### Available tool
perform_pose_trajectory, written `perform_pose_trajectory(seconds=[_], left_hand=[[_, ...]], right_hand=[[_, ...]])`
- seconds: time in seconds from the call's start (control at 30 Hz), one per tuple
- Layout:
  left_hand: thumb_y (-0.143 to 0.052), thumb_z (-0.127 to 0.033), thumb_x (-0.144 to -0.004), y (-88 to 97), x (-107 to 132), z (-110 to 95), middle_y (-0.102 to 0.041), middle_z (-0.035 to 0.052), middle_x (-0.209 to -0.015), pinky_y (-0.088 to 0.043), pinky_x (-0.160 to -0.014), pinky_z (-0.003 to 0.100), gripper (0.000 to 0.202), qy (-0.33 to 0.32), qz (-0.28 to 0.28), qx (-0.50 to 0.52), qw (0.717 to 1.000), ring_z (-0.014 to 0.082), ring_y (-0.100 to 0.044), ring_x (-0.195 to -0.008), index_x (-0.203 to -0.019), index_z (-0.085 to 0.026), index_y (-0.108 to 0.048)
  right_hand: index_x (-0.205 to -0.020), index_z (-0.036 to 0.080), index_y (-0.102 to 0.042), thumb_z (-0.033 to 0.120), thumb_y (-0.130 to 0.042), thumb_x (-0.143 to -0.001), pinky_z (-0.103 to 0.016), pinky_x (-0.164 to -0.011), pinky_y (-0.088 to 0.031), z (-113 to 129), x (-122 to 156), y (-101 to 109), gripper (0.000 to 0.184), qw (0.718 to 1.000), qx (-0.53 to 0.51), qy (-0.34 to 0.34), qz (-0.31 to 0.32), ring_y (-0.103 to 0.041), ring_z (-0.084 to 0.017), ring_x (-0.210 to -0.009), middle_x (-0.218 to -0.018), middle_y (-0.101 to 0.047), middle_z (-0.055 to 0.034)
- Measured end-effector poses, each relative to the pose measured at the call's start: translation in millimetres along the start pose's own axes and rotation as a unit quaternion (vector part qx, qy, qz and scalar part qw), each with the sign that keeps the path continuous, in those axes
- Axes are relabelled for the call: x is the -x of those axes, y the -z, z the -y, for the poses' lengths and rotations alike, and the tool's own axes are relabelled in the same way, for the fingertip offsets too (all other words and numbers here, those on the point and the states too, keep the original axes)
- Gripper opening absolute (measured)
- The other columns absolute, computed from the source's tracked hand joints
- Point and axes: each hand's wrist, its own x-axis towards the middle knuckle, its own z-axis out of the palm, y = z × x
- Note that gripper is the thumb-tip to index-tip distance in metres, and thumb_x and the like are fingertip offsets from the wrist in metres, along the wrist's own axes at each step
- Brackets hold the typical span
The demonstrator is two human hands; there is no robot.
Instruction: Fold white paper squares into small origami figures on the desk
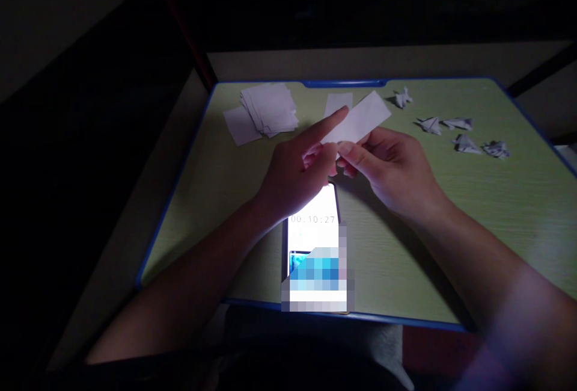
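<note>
Between my two hands, above the middle of the table, is a narrow strip of white paper (358, 119), slanting up to the right. My left hand (300, 168) pinches its lower left end, with the index finger stretched along the upper edge. The thumb of my right hand (396, 171) presses on the near edge while its other fingers curl behind the paper. Both thumbs almost meet at the near edge. Just behind the strip lies another piece of white paper (337, 103), partly covered by it and by my left index finger.
A loose stack of white paper sheets (270, 108) lies at the back left. Several small folded paper figures (429, 125) sit at the back right. A lit phone (312, 234) showing a timer lies below my hands, partly blurred out. The green table (396, 270) has a blue rim.
</note>
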Motion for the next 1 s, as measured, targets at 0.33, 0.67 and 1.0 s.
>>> perform_pose_trajectory(seconds=[0.33,0.67,1.0], left_hand=[[-0.047,-0.016,-0.083,-2.1,3,-3,-0.067,-0.0028,-0.066,-0.053,-0.05,0.017,0.055,-0.014,0.006,-0.006,1.0,0.0092,-0.063,-0.056,-0.138,-0.01,-0.044],[-0.057,-0.025,-0.084,-1.2,-3,-2,-0.053,-0.0061,-0.052,-0.04,-0.042,0.018,0.015,-0.018,-0.086,-0.047,0.995,0.0068,-0.05,-0.045,-0.094,-0.017,-0.064],[-0.06,-0.021,-0.083,-1.3,-7,1,-0.051,-0.0055,-0.055,-0.039,-0.047,0.017,0.019,-0.044,-0.122,-0.057,0.99,0.0047,-0.047,-0.049,-0.065,-0.016,-0.056]], right_hand=[[-0.064,0.02,-0.059,0.037,-0.073,-0.075,-0.029,-0.056,-0.043,-1,1,-1,0.025,0.998,-0.065,-0.005,-0.018,-0.056,-0.012,-0.056,-0.06,-0.062,0.0005],[-0.059,0.019,-0.058,0.041,-0.076,-0.07,-0.027,-0.049,-0.041,4,1,-1,0.031,0.999,-0.02,-0.017,-0.02,-0.053,-0.01,-0.05,-0.055,-0.062,0.0003],[-0.059,0.018,-0.06,0.031,-0.076,-0.072,-0.024,-0.048,-0.039,8,3,-4,0.024,0.999,0.018,-0.031,-0.011,-0.051,-0.009,-0.049,-0.055,-0.061,0.0011]])
